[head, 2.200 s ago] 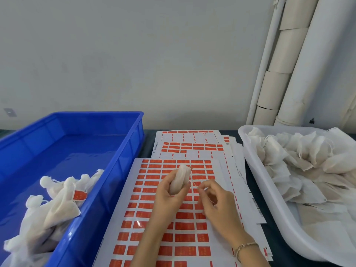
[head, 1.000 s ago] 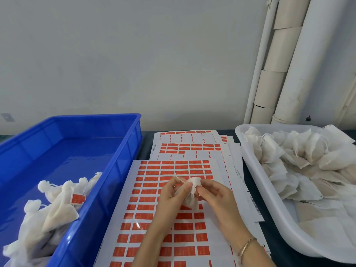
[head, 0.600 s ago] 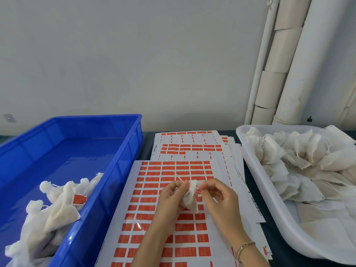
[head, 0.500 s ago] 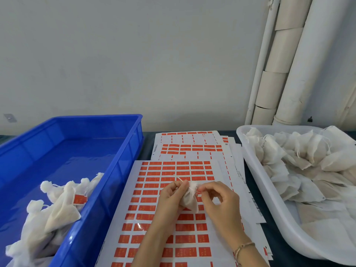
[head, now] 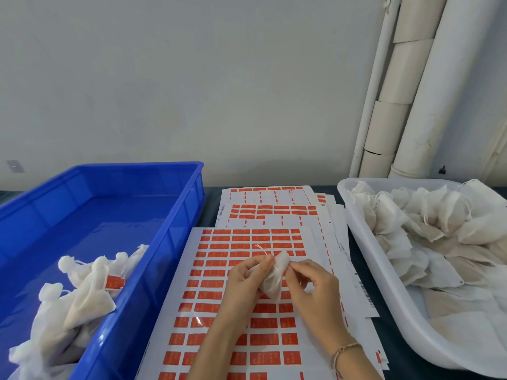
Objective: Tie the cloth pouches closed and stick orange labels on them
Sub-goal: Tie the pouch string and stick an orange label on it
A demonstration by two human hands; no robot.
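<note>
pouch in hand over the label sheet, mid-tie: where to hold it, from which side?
Pinch the pouch at its cinched neck, just under the tuft, coming from the left as the left hand does. The neck is the narrowest part, the fuller body hangs below it, and the top is left clear for the right hand, pinching there.

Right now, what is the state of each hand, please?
Left hand: grips the pouch.
Right hand: pinches the same pouch.
</note>
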